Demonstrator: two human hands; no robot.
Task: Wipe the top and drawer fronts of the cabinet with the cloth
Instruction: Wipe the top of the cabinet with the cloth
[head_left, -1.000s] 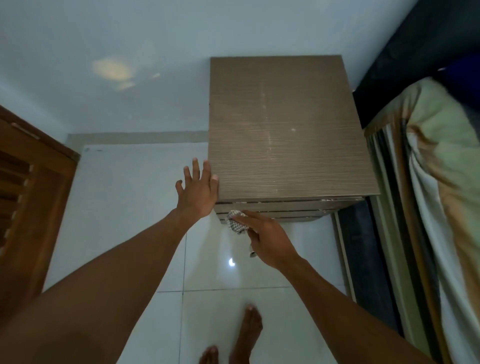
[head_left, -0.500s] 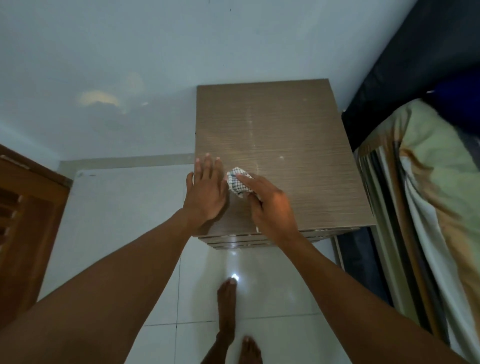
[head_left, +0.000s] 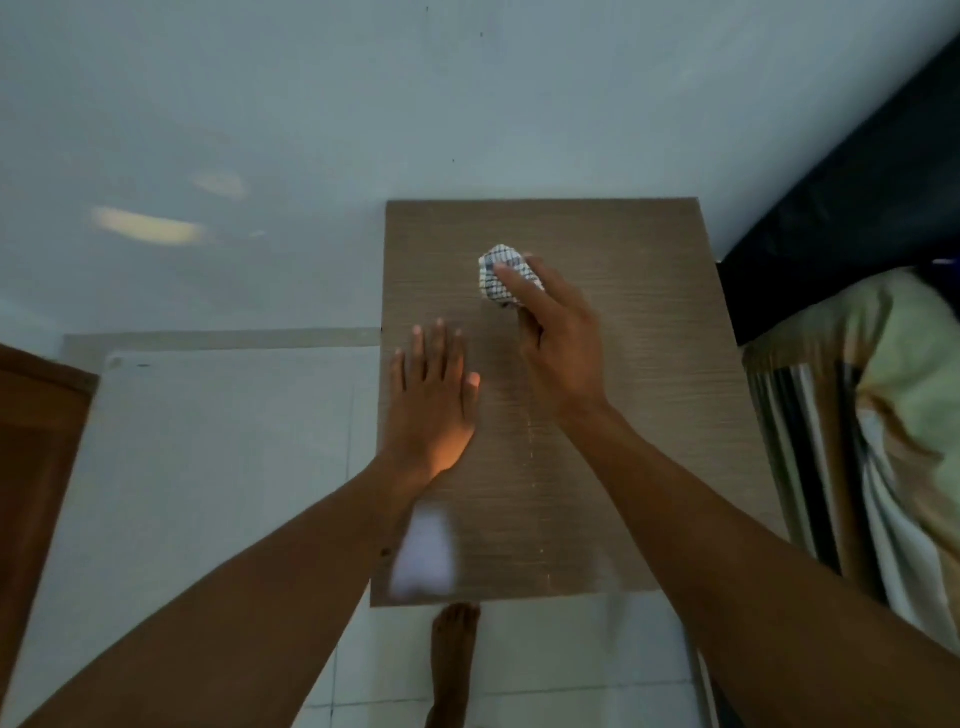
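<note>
The brown wood-grain cabinet (head_left: 649, 364) stands against the pale wall; only its top shows, the drawer fronts are hidden below. A bunched white checked cloth (head_left: 500, 278) lies on the top toward the back. My right hand (head_left: 558, 338) holds the cloth, fingers over it and thumb curled beside it. My left hand (head_left: 432, 400) rests flat on the left part of the top, fingers straight. Pale streaks and specks run down the middle of the top.
A bed with a striped green and tan cover (head_left: 883, 441) adjoins the cabinet on the right, a dark headboard (head_left: 841, 182) behind it. A brown wooden door (head_left: 36, 467) is at far left. White floor tiles (head_left: 208, 467) and my bare foot (head_left: 453, 660) lie below.
My right hand has carried the cloth from the drawer fronts up onto the top and toward the back. My left hand moved from the cabinet's left edge to lie flat on the top.
</note>
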